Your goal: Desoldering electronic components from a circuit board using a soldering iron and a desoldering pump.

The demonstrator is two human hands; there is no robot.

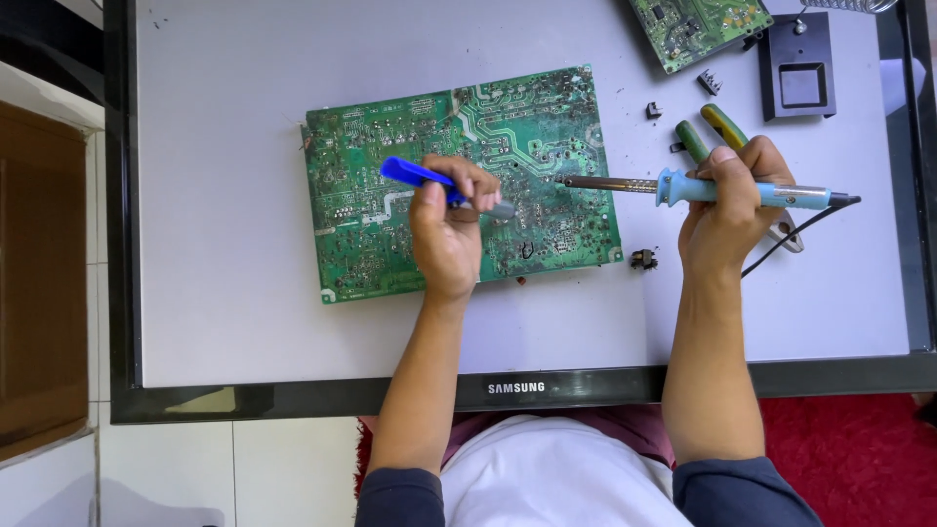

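A large green circuit board (390, 224) lies solder side up in the middle of a grey panel (224, 117). My left hand (447, 226) rests on the board and grips a blue desoldering pump (415, 176), its grey tip pointing right over the board. My right hand (727, 200) holds a light blue soldering iron (683, 187) level, its metal tip touching the board's upper right area near the pump's tip. The iron's black cord runs off to the right.
A second green circuit board (698, 27) lies at the top right beside a black soldering stand base (798, 68). Green-handled pliers (708, 132) lie under my right hand. Small loose black components (642, 259) sit on the panel. The panel's black frame (293, 395) runs along the near edge.
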